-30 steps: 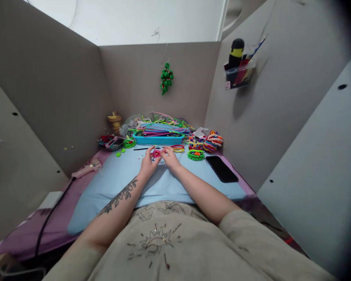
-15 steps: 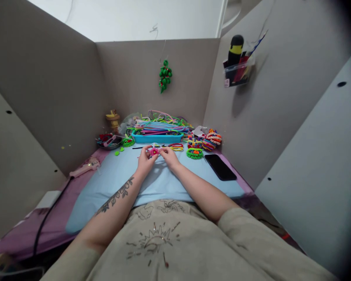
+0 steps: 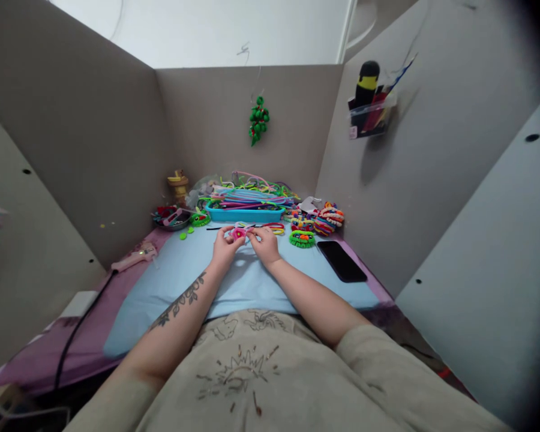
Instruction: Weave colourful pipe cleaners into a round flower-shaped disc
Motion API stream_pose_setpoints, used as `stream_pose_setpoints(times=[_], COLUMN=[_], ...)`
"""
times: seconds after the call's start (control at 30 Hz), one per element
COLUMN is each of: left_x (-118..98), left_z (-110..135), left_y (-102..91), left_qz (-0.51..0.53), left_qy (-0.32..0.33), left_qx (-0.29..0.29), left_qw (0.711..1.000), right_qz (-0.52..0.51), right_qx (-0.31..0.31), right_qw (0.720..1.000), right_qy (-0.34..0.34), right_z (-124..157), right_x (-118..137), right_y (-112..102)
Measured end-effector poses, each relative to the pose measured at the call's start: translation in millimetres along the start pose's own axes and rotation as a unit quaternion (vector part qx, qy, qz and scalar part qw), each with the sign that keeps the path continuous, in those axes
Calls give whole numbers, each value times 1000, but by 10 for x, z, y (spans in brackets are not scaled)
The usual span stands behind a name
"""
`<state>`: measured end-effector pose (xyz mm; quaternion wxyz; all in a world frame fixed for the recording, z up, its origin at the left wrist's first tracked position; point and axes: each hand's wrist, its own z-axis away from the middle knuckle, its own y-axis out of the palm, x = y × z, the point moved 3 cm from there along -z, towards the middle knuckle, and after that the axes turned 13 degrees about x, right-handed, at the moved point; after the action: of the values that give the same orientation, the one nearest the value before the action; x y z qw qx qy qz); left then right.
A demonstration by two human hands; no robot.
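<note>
A small pink flower-shaped craft piece (image 3: 239, 233) with a yellowish centre is held above the blue cloth, between my hands. My left hand (image 3: 224, 245) is closed on its left side, thumb and fingers pinching it. At its right edge, my right hand (image 3: 263, 245) has thumb and fingertips pressed together on the piece; the exact contact is too small to make out. Just behind the hands lie red and yellow pipe cleaners (image 3: 276, 228) and a thin black stick (image 3: 213, 228), partly hidden by the fingers.
A blue tray (image 3: 245, 214) piled with pipe cleaners stands at the back. Fuzzy green craft pieces (image 3: 302, 239) and a black phone (image 3: 342, 261) lie on the right. At left are a pink glue gun (image 3: 135, 258) with a cord and a bowl (image 3: 173, 223). Grey partitions surround the table.
The whole view has shifted slightly, so things appear a little lower and to the right. My right hand's fingers have shifted a little at the pink piece; both hands still hold it.
</note>
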<state>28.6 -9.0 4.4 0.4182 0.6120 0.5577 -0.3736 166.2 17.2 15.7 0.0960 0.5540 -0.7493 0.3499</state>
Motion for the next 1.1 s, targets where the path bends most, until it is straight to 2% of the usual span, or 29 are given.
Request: stream_pose_setpoints(times=[0.17,0.3,0.43,0.7,0.93,1.1], left_x=[10,61,75,49,11,-15], left_z=[-6,-39,-51,-34,-18,-8], left_y=[-12,-66,-84,-55,-47,-29], left_qz=[25,43,50,54,25,-35], left_qy=[-12,-23,-36,-22,-4,5], left_qx=[-23,-59,-67,-44,-25,-5], left_qw=[999,997,996,997,999,999], right_qz=[34,47,53,35,-26,-76], right_qx=[-8,29,65,96,78,74], right_qw=[999,997,994,994,997,993], right_qy=[-26,-61,-73,-44,2,48], right_z=[18,41,50,47,-4,-15], right_x=[33,86,93,17,-14,-101], right_y=[-32,-25,5,59,55,56])
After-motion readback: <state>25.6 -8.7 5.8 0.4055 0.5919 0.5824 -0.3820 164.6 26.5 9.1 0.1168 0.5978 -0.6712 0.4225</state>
